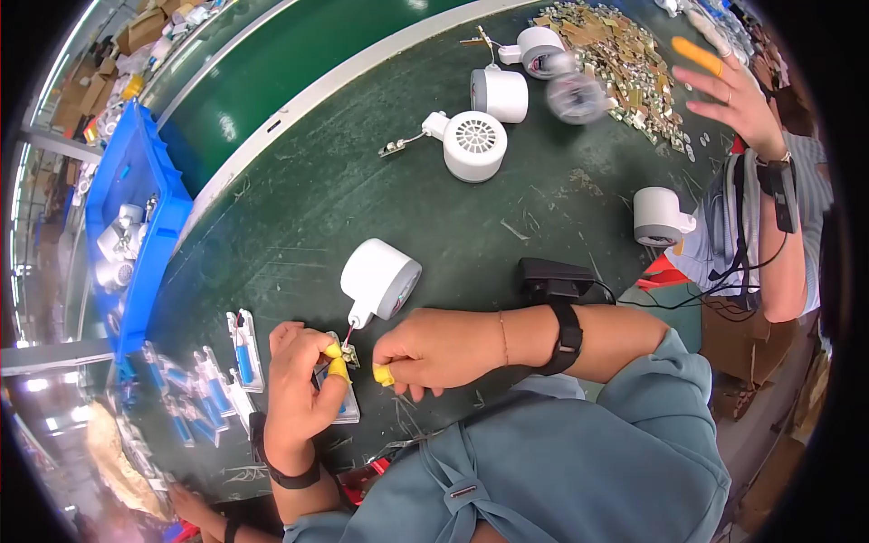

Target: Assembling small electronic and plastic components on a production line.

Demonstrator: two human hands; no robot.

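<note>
Head view: our left hand has yellow-capped thumb and forefinger tips pinching the left edge of a small circuit board. Our right hand is just right of it, fingers curled in; can't tell if it grips anything. Board is wired to a white fan head, lying on the tabletop just beyond the left hand. Its neck points near-left, toward that hand; grey face points near-right, so the cylinder's axis runs far-left to near-right. Partly under our left hand: white handle shell, long axis roughly away from us. More shells with blue batteries left of that hand. Black box sits beyond-right of our right hand.
</note>
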